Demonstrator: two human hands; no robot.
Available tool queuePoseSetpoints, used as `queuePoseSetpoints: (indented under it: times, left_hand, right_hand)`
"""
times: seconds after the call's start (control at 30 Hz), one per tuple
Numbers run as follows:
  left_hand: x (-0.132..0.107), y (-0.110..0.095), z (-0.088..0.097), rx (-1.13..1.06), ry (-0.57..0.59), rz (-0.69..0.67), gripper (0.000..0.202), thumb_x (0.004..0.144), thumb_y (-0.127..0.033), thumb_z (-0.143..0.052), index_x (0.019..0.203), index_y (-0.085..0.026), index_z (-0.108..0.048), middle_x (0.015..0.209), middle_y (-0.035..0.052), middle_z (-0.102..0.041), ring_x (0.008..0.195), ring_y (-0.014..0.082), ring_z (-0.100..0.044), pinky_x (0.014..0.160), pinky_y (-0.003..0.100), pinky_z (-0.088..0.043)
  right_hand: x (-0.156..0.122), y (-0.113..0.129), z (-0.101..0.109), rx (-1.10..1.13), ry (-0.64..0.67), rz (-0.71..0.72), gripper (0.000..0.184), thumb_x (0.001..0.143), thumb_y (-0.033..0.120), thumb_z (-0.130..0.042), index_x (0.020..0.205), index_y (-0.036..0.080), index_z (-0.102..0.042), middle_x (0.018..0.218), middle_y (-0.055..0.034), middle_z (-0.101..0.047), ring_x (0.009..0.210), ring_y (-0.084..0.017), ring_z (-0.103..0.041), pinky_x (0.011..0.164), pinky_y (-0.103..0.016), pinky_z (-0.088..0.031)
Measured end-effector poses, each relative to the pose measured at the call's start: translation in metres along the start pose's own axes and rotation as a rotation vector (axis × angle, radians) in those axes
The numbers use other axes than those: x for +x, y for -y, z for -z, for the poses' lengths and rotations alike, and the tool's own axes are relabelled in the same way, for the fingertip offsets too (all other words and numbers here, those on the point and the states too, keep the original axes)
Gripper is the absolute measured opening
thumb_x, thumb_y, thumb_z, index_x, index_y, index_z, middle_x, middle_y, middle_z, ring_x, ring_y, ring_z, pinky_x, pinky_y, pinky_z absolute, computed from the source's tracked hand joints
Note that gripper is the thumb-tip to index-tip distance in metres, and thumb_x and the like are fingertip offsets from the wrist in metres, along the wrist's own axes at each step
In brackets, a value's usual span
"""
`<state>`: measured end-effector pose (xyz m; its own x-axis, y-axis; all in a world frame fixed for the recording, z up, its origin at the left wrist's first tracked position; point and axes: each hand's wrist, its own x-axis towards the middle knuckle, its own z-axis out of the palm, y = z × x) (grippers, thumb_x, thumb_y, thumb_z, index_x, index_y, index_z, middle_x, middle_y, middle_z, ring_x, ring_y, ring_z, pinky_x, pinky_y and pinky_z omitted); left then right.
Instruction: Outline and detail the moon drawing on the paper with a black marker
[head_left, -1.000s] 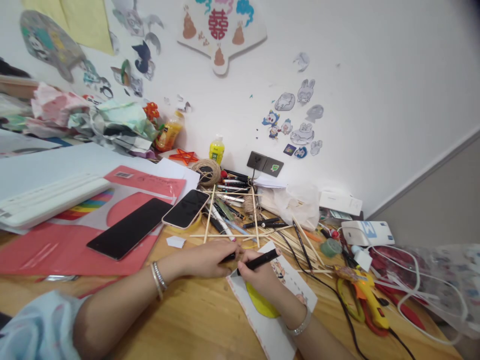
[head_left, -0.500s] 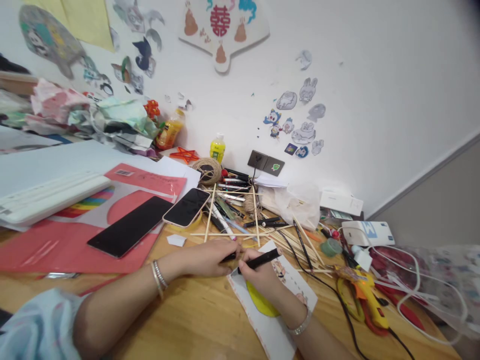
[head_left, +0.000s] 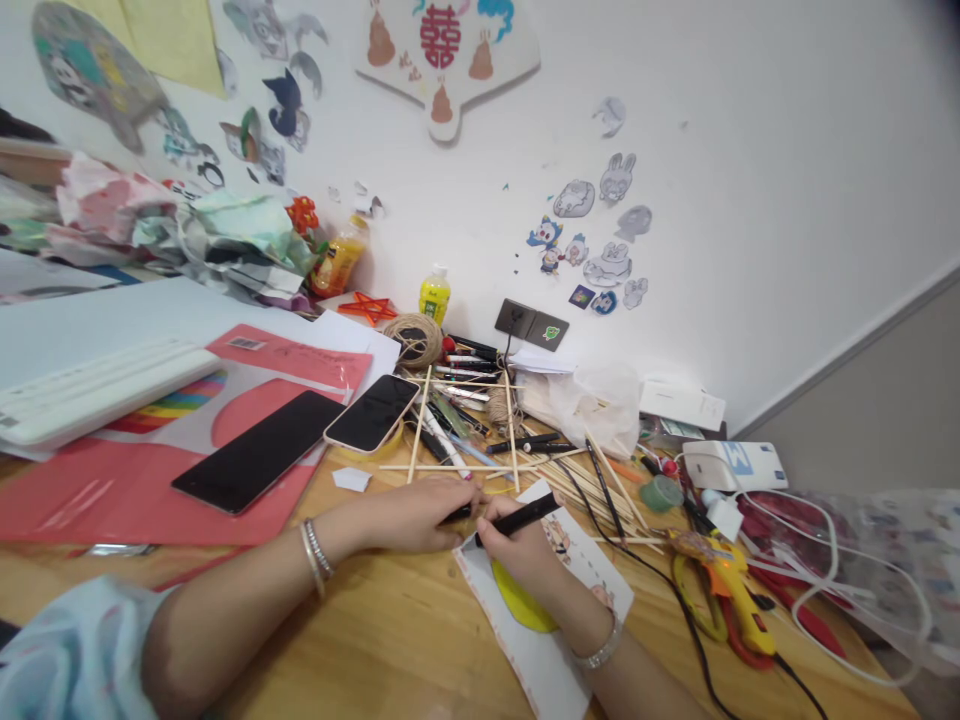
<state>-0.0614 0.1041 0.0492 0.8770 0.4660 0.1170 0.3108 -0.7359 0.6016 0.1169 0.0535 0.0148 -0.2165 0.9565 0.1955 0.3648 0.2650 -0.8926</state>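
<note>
My right hand (head_left: 523,550) is closed around a thick black marker (head_left: 528,514), tilted with its upper end to the right. It rests over a white sheet of paper (head_left: 551,668) bearing a yellow patch (head_left: 519,603) and small printed figures. Against the sheet's upper left edge lies my left hand (head_left: 426,512), fingers curled round a short black piece (head_left: 457,514) that looks like a marker cap. Both hands meet near the fingertips, and the marker's tip is hidden there.
Thin wooden sticks (head_left: 450,468) form a frame behind my hands, with several markers (head_left: 469,365) around it. Two phones (head_left: 259,452) lie left on a red plastic packet (head_left: 142,490). A yellow glue gun (head_left: 739,600) and its black cable (head_left: 694,635) sit at the right.
Both hands and the marker hold nearly the same positions. The whole view has shifted very slightly.
</note>
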Motion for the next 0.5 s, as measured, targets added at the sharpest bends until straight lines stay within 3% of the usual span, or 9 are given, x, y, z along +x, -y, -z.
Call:
queuePoseSetpoints:
  times: [0.5]
  left_hand:
    - [-0.0003, 0.0012, -0.0012, 0.046, 0.016, 0.004, 0.023, 0.076, -0.017, -0.056, 0.098, -0.022, -0.051, 0.101, 0.0038, -0.058, 0.095, 0.019, -0.053, 0.083, 0.028, -0.043]
  right_hand:
    - [-0.0014, 0.0027, -0.0003, 0.025, -0.022, -0.017, 0.018, 0.07, 0.021, -0.047, 0.055, 0.022, -0.036, 0.054, 0.0051, -0.038, 0.054, -0.012, -0.037, 0.053, -0.024, -0.031]
